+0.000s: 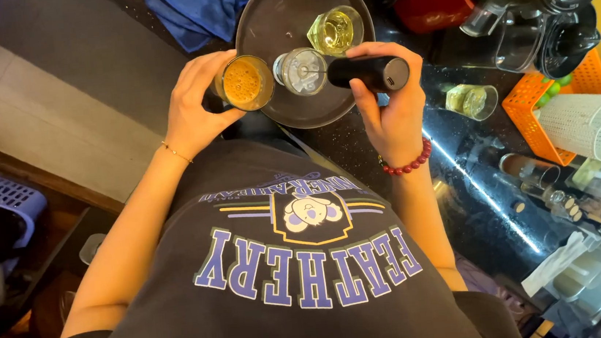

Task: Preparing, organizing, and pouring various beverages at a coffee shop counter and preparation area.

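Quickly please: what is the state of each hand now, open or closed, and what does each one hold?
Left hand: closed around a glass of frothy brown drink.
Right hand: closed around a black handheld frother, over the round dark tray.

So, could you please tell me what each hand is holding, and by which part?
The left hand grips a glass of frothy orange-brown drink around its side. The right hand holds a black handheld frother by its cylindrical body, fingers wrapped around it.

Dark counter [465, 197]: round tray [278, 17], small glass [472, 100], orange basket [530, 114], white jug [594, 126].
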